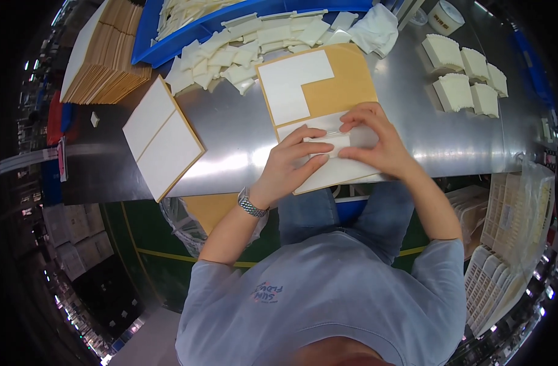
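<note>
A tan cardboard sheet [343,85] lies on the shiny metal table [242,131] in front of me, partly covered with white rectangular pads. My left hand [291,161] and my right hand [373,137] both press on a small white pad [335,143] at the sheet's near end. Fingers of both hands are spread over the pad and touch it. A metal watch sits on my left wrist.
A second board covered in white pads [162,137] lies to the left. A heap of loose white pads [242,49] sits behind, next to a blue bin [169,46]. A stack of cardboard sheets [105,58] stands far left. Small stacks of pads [468,76] are at right.
</note>
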The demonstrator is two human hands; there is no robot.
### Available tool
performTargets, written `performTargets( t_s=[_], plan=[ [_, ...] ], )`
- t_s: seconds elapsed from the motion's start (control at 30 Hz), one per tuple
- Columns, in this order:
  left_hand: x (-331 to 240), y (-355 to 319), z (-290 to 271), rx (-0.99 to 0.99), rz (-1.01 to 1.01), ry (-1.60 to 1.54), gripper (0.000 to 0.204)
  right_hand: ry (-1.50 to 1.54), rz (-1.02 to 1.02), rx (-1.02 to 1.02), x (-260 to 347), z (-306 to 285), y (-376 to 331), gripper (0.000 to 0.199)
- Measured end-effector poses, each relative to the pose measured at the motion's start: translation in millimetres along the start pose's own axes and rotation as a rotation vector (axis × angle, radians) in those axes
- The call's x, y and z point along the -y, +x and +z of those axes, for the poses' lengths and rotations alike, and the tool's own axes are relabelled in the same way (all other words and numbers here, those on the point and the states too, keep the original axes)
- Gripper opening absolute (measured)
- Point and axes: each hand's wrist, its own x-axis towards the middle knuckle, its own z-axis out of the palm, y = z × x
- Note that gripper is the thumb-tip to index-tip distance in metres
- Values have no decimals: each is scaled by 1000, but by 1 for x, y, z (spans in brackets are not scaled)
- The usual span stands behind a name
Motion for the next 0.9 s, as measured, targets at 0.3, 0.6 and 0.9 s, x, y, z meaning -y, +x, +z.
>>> performTargets(
  t_s=[0.3,0.6,0.9],
  plan=[
    [6,3,-2,49,45,-11,24,-477,-376,-68,-55,15,119,39],
    [11,12,-29,-31,244,186,37,330,31,-658,-56,-36,126,27],
    [54,117,-190,21,124,1309,26,465,97,-325,-12,-18,41,36]
  ],
)
